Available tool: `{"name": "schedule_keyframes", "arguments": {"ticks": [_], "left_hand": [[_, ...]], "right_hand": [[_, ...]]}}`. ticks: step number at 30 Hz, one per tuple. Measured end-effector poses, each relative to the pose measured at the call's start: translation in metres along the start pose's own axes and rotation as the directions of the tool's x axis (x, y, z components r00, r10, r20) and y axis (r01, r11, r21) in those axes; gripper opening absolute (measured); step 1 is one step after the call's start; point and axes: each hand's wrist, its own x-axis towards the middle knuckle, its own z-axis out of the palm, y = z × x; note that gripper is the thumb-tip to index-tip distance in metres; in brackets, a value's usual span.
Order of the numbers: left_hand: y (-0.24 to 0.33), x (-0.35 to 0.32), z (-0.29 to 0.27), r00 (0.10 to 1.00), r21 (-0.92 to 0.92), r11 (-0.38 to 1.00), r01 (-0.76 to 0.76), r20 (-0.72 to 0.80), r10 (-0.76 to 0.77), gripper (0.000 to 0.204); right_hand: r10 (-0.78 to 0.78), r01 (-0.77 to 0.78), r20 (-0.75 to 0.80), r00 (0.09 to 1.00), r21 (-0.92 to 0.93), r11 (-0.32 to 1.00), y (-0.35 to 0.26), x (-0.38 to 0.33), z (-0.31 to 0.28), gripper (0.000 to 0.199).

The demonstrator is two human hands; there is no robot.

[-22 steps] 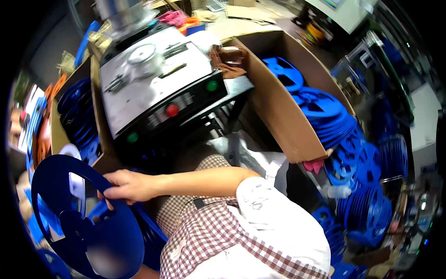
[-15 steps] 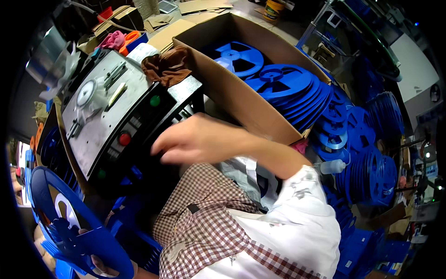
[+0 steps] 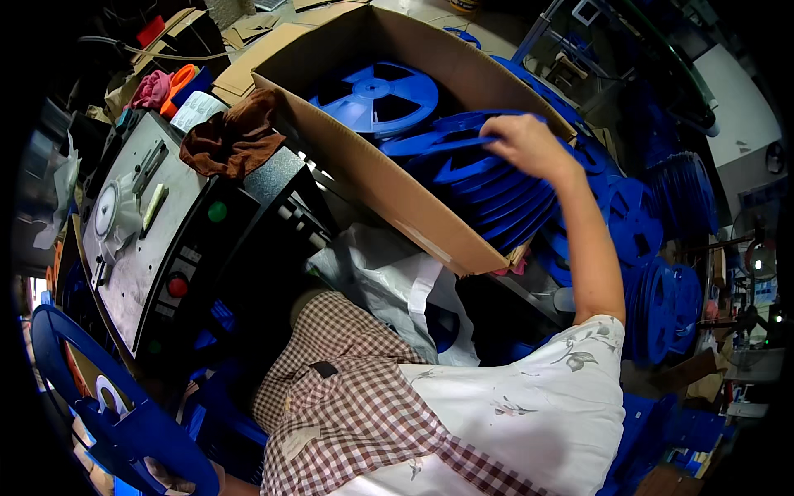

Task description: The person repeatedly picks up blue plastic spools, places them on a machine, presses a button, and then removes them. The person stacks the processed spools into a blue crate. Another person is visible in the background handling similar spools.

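My right hand [image 3: 529,147] reaches over the far side of a cardboard box [image 3: 397,198] and pinches the edge of the top blue plastic reel [image 3: 438,142] on a leaning stack. That reel is tilted a little off the ones under it. Behind the stack, another blue reel [image 3: 376,97] lies flat in the box. At the lower left, my left hand [image 3: 169,476] grips a blue reel [image 3: 124,417] held on edge; its fingers show only partly through the reel's openings.
A bench machine [image 3: 141,223] with a metal top, a red button and a green button stands at left, a brown cloth [image 3: 236,140] on its corner. A white plastic bag [image 3: 389,281] lies below the box. More blue reels [image 3: 649,306] are stacked at right.
My right hand has swung from beside the machine up and right to the box and taken hold of the top reel. My left hand still holds its reel; the view has shifted.
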Motion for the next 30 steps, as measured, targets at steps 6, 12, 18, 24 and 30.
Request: {"name": "schedule_keyframes", "arguments": {"ticks": [6, 12, 18, 24, 30], "left_hand": [[0.004, -0.007, 0.003, 0.999, -0.039, 0.999, 0.020, -0.040, -0.022, 0.042], [-0.007, -0.019, 0.000, 0.992, -0.102, 0.993, 0.052, -0.109, -0.064, 0.041], [-0.053, -0.070, -0.050, 0.949, -0.084, 0.989, 0.121, -0.283, -0.140, 0.040], [-0.099, -0.167, -0.122, 0.730, 0.018, 0.978, 0.208, -0.669, -0.143, 0.040], [-0.091, -0.253, -0.165, 0.486, -0.906, 0.337, -0.256, -0.422, -0.766, 0.039]], "right_hand": [[0.417, 0.018, -0.528, 0.740, 0.635, 0.772, 0.026, 0.003, -0.110, 0.026], [0.570, 0.300, -0.373, 0.732, 0.928, 0.222, 0.013, -0.005, -0.110, 0.032], [0.302, 0.302, -0.260, 0.917, 0.948, -0.102, -0.106, 0.004, -0.046, 0.036], [-0.157, -0.052, -0.013, 0.987, 0.914, -0.402, -0.260, 0.005, 0.038, 0.035], [-0.601, -0.527, 0.124, 0.790, 0.639, -0.561, -0.474, 0.020, 0.121, 0.034]]}}
